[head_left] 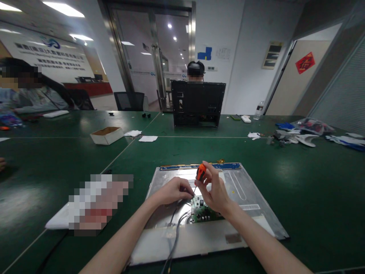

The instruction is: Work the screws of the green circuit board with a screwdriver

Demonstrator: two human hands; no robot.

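A silver metal panel [245, 190] with a blue strip along its far edge lies on the green table. On it sits a green circuit board [203, 213], with dark cables [177, 232] running from its left side toward me. My right hand [213, 188] holds an orange and black screwdriver [201, 172] upright, its thin shaft pointing down at the board's upper left corner. My left hand [178, 189] is closed at that same corner, fingertips pinched beside the screwdriver tip; what they grip is too small to make out.
Across the green table [137, 156], a person sits behind a black monitor [198, 102]; another person is at the far left. A white box [107, 136] stands left of centre. Plastic parts and bags [312, 125] lie at the right. A blurred packet [97, 201] is left of the panel.
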